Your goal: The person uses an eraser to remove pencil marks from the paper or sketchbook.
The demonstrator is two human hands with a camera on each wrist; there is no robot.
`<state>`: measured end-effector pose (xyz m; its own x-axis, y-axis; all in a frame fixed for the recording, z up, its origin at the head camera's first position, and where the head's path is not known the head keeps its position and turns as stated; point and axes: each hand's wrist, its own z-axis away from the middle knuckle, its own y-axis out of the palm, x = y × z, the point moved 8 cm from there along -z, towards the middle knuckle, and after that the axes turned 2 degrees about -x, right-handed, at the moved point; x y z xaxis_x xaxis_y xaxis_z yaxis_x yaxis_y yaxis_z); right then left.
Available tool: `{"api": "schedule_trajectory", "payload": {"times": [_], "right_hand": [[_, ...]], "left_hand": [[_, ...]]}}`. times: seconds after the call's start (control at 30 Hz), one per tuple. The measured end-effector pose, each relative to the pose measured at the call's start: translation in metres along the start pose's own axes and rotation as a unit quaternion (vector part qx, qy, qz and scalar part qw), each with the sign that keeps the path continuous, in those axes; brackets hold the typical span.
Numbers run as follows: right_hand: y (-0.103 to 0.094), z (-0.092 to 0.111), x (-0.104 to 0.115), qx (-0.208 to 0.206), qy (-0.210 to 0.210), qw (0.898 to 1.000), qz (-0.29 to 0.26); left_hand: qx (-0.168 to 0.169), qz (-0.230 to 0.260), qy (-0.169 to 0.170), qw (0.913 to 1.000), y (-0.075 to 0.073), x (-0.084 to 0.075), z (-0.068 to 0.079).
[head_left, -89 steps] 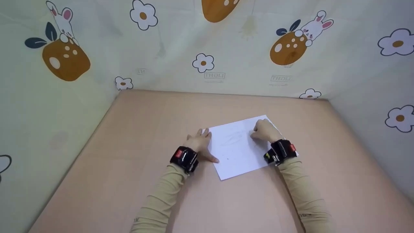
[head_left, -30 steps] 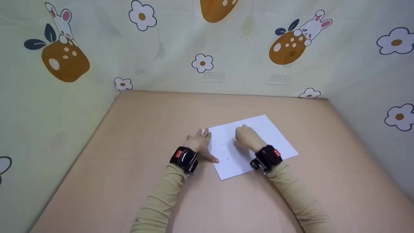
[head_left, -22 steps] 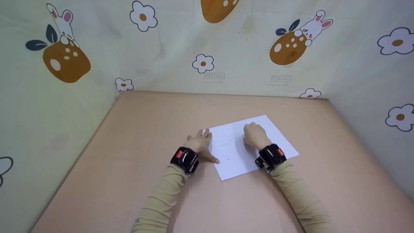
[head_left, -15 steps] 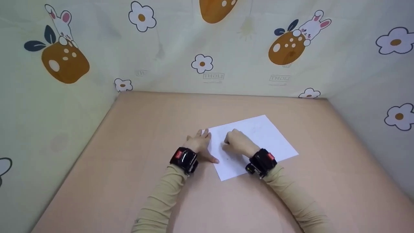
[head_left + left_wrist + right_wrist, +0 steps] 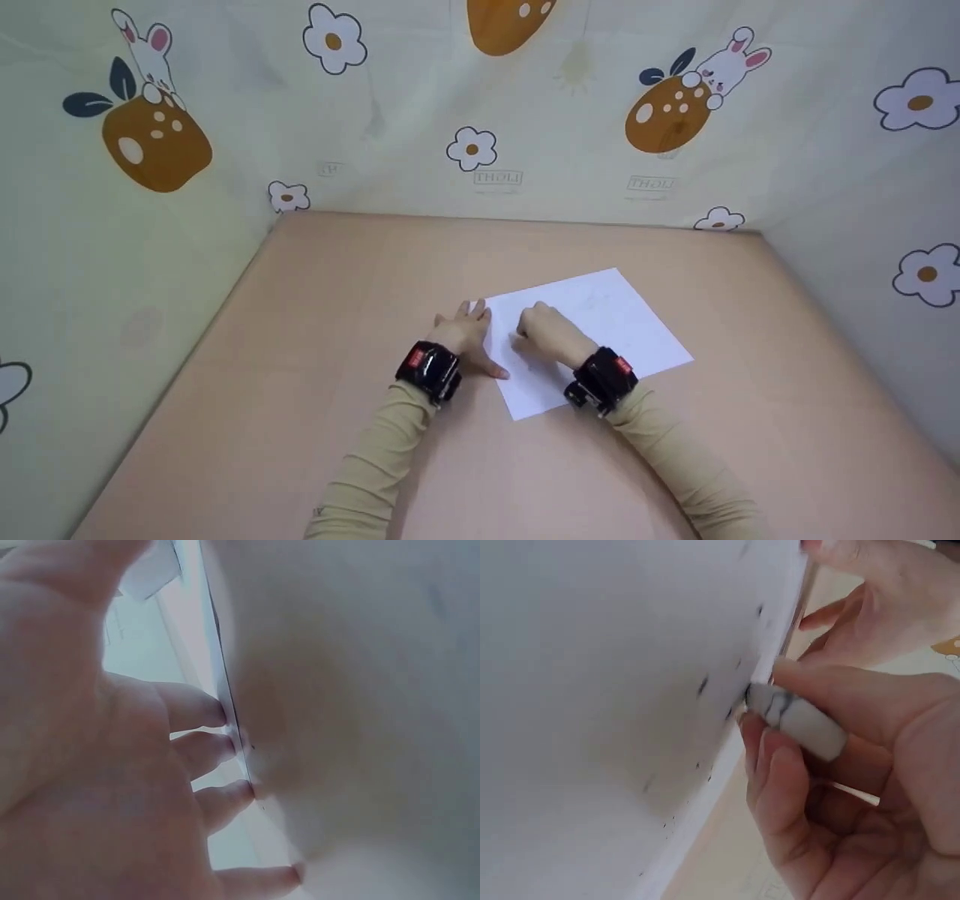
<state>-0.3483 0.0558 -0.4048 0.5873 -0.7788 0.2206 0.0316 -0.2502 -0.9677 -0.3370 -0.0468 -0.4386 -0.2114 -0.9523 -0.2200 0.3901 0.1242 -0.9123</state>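
A white sheet of paper (image 5: pixel 622 322) lies askew on the tabletop, with faint grey smudges on its upper right part. My right hand (image 5: pixel 553 334) pinches a worn white eraser (image 5: pixel 810 727) between thumb and fingers. The eraser's darkened tip meets the paper, and dark crumbs (image 5: pixel 703 685) are scattered around it in the right wrist view. My left hand (image 5: pixel 461 335) is spread over the paper's left edge, its fingertips and thumb pressing there. In the head view the eraser is hidden under the right hand.
The tan tabletop (image 5: pixel 360 300) extends around the paper on every side. A pale cloth wall (image 5: pixel 405 97) printed with flowers, fruit and rabbits encloses the back and both sides. Each wrist carries a black strapped camera (image 5: pixel 602 381).
My right hand has swept back and forth over the paper and now sits farther left, close to the left hand. The smudges look fainter. My left hand and the sheet have stayed put.
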Motion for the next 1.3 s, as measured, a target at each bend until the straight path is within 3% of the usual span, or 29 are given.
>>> {"api": "schedule_trajectory", "payload": {"times": [0.07,0.2,0.27,0.47,0.53,0.67,0.73,0.8,1.0,1.07,1.2,1.3], "right_hand": [[0.000,0.000,-0.005,0.003,0.031,0.999,-0.008],[-0.008,0.002,-0.021,-0.021,0.111,0.993,0.030],[-0.010,0.003,-0.020,-0.029,0.105,0.993,0.049],[0.002,-0.002,0.007,-0.008,-0.008,1.000,-0.002],[0.003,-0.002,0.006,-0.003,0.004,1.000,-0.013],[-0.005,0.000,-0.014,-0.020,0.095,0.995,0.015],[-0.009,0.000,-0.021,-0.025,0.121,0.992,0.037],[-0.009,0.000,-0.022,-0.028,0.113,0.992,0.049],[0.000,-0.005,0.002,-0.018,-0.001,1.000,0.005],[0.001,-0.005,0.002,-0.015,0.012,1.000,-0.004],[-0.005,-0.002,-0.017,-0.032,0.100,0.994,0.029],[-0.008,-0.001,-0.019,-0.045,0.109,0.992,0.054]], "left_hand": [[-0.002,0.003,0.002,1.0000,0.000,0.000,0.000],[-0.007,0.010,0.006,0.9999,0.000,-0.002,0.002],[-0.010,0.012,0.006,0.9999,0.000,-0.002,0.002],[-0.016,0.007,0.004,0.9998,-0.002,-0.001,0.005],[-0.016,0.005,0.005,0.9998,-0.002,-0.001,0.005],[-0.012,0.001,0.007,0.9999,-0.002,-0.002,0.004],[-0.008,-0.003,0.005,0.9999,-0.002,-0.003,0.003],[-0.005,-0.005,0.003,1.0000,-0.001,-0.003,0.001],[-0.008,0.006,-0.002,0.9999,-0.001,-0.001,0.002],[-0.008,0.009,-0.002,0.9999,-0.001,0.000,0.004],[-0.007,0.006,0.001,1.0000,-0.001,-0.001,0.004],[-0.007,0.006,0.003,1.0000,0.000,-0.001,0.005]]}}
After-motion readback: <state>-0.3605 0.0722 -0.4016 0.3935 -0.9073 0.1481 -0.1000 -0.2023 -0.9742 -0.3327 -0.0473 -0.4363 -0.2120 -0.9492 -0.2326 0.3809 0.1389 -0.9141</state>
